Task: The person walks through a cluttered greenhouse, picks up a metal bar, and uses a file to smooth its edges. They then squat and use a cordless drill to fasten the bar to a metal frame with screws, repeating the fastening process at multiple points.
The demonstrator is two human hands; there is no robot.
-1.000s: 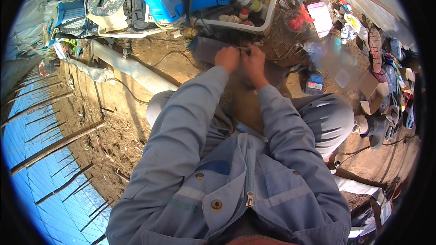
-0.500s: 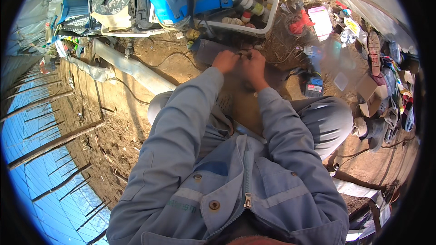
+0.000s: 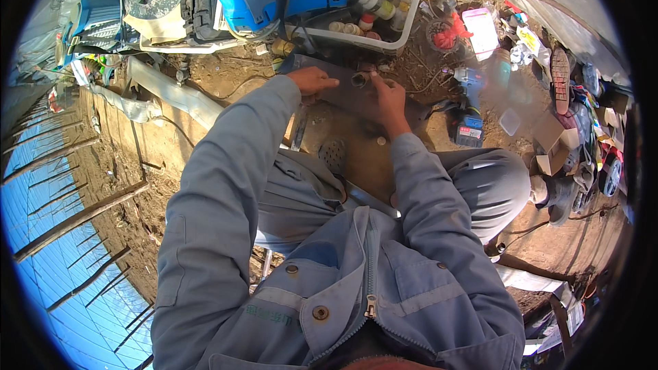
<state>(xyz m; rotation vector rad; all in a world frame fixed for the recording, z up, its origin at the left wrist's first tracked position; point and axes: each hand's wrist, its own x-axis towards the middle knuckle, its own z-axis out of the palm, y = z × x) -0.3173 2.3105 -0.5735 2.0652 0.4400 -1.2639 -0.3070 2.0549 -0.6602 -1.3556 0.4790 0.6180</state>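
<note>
A dark, flat length of hose or sheet stretches across in front of my knees, partly blurred. On its upper side is a small round ring-shaped fitting with a dark opening. My right hand pinches at the fitting's right rim with thumb and finger. To the left, my left hand is apart from the fitting, its fingers curled in and the index finger pointing right. Whatever it may hold is hidden. A small pale disc shows below the dark piece.
A blue cordless power tool lies right of my right hand. Beyond the hands stands a white crate with bottles, beside a blue plastic container. A pale flat hose runs at left. Clutter, a shoe sole and cardboard lie at right.
My hands were together over the dark piece. The left hand has drawn away to the left, uncovering the ring-shaped fitting, while the right hand stays close to it.
</note>
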